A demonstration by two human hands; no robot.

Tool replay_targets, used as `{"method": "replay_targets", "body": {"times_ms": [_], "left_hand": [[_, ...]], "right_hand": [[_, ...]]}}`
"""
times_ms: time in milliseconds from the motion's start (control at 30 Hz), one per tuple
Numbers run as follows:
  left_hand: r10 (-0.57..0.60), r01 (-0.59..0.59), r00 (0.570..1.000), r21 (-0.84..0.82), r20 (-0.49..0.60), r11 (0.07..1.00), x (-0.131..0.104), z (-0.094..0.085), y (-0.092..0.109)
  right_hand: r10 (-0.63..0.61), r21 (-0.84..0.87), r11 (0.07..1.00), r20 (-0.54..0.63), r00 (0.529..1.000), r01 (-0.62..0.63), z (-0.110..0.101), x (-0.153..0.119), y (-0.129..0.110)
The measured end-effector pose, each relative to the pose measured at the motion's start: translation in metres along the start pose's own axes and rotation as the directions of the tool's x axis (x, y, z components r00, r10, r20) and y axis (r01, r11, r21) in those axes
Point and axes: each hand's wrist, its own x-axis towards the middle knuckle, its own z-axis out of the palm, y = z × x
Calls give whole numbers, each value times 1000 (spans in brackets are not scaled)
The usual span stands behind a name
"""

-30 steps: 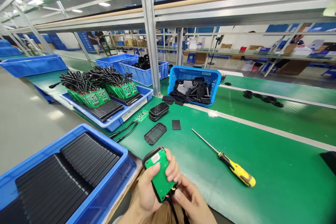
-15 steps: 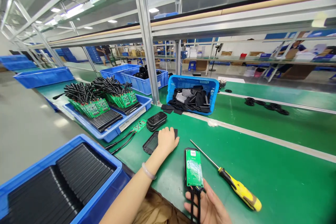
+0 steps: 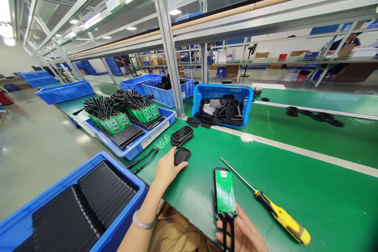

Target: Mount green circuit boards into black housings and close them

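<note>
Only the head cam here, looking down over a green conveyor bench.

Left hand is reaching out in the lower middle of the frame, fingers curled around the near end of a small black cover and gripping it; can't quite tell if the cover is lifted or lying flat on the belt. Just above it in the frame a stack of black housings is sitting, and to the left of that a loose green board with black leads is lying on the belt.

Right hand is sitting at the bottom edge, right of centre, palm up and fingers loosely open, cradling the near end of a black case with a green circuit board in it. Its black cables are running down across the palm.

Just right of the board, a yellow-handled screwdriver is lying diagonally on the belt, not touched by either hand.

Further back: a blue tray of wired boards at middle left, a blue basket of black parts in the centre, and a blue bin of black strips filling the lower left corner.
</note>
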Motion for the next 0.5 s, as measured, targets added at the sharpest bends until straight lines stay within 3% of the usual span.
{"method": "replay_targets", "body": {"times_ms": [200, 300, 400, 500], "left_hand": [[-21, 15, 997, -93, -68, 996, -9, 6, 17], [-24, -29, 989, -348, -147, 937, -27, 4, 17], [-64, -38, 992, -729, -113, 683, -53, 5, 16], [-95, 88, 993, -969, 68, 230, -85, 6, 21]], "right_hand": [[-41, -25, 999, 25, 999, 41, 1, -5, -2], [-44, -22, 999, 59, 997, 45, 1, -9, -5], [0, 13, 1000, 139, 990, -2, 1, -14, -6], [59, 15, 998, 207, 976, -64, 3, -22, -1]]}}
